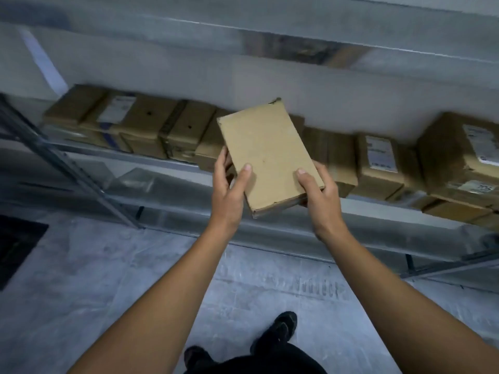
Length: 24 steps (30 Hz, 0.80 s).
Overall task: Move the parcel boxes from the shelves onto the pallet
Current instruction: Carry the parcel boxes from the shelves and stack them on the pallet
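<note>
A flat brown cardboard parcel box [267, 152] is held in the air in front of the shelf, tilted with its broad face towards me. My left hand [229, 190] grips its lower left edge, thumb on the face. My right hand [318, 193] holds its lower right corner, thumb on top and fingers underneath. Behind it, a row of several brown parcel boxes [140, 122] lines the metal shelf [129, 155], some with white labels. More labelled boxes [383, 160] stand at the right. No pallet shows in this view.
A lower shelf level [270, 230] runs below the boxes, and an upper shelf [297, 31] runs above them. A diagonal metal brace [67, 168] stands at the left. A dark mat [16, 247] lies on the grey concrete floor. My shoes [280, 330] are below.
</note>
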Each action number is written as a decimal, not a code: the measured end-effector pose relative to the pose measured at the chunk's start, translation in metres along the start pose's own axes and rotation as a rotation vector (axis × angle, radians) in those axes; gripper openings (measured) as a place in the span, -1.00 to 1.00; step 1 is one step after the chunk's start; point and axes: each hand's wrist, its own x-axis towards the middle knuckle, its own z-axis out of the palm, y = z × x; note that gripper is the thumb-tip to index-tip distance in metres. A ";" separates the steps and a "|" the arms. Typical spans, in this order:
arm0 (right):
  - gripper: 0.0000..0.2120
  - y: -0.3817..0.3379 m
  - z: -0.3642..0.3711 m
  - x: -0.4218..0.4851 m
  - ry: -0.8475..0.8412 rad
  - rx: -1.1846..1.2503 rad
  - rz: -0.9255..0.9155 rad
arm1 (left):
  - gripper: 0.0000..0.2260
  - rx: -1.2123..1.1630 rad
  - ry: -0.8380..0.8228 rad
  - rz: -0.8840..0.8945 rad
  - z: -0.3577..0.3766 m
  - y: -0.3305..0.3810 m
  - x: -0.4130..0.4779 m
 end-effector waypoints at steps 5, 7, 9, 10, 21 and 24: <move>-0.62 -0.003 0.086 -0.023 -0.268 -0.045 0.017 | -0.17 -0.021 0.186 -0.060 -0.137 0.003 -0.006; -0.57 -0.007 0.123 -0.032 -0.364 -0.060 0.025 | -0.14 -0.039 0.257 -0.080 -0.190 0.004 -0.015; -0.54 -0.011 0.162 -0.042 -0.465 -0.076 0.030 | -0.23 -0.090 0.327 -0.089 -0.237 0.006 -0.024; -0.54 -0.012 0.183 -0.047 -0.506 -0.079 0.028 | -0.32 -0.118 0.365 -0.092 -0.259 0.008 -0.028; -0.46 -0.022 0.409 -0.101 -0.725 -0.089 -0.033 | -0.71 -0.246 0.802 0.004 -0.451 0.020 -0.073; -0.46 -0.025 0.469 -0.109 -0.803 -0.093 -0.044 | -0.77 -0.243 0.893 0.020 -0.497 0.026 -0.080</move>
